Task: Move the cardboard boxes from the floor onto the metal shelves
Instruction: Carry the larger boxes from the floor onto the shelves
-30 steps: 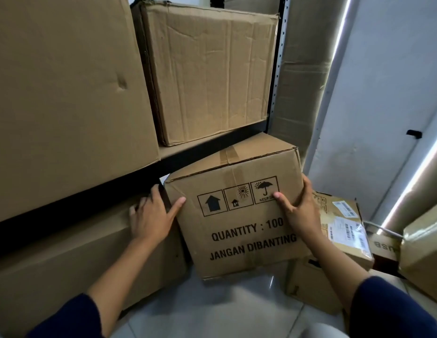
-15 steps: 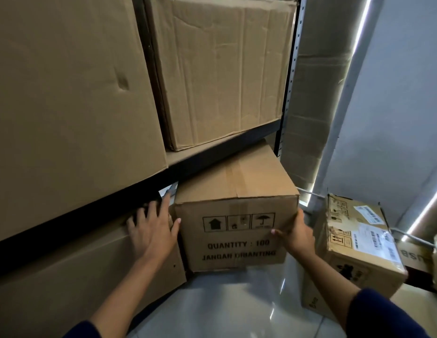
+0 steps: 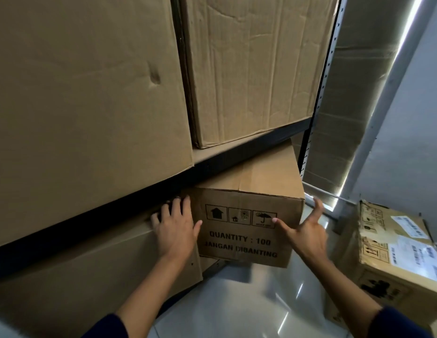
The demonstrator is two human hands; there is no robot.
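Overhanging the bottom shelf, the box may tip out; left hand lies flat beside it, right hand splayed, gripping nothing.

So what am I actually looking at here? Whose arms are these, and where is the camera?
There is no machine: a person is working with bare hands, and the one camera sits on their head, looking forward and down, so you see what they see.

The left hand lies flat with straight fingers against the corner of the printed box, where it meets the big box beside it. The right hand is open, fingers spread, at the printed box's right edge; neither hand grips it. That box, marked "QUANTITY : 100", sits partly under the black metal shelf, its front corner jutting out over the shiny floor.

Two larger boxes stand on the shelf above, and a labelled parcel waits on the floor to the right.
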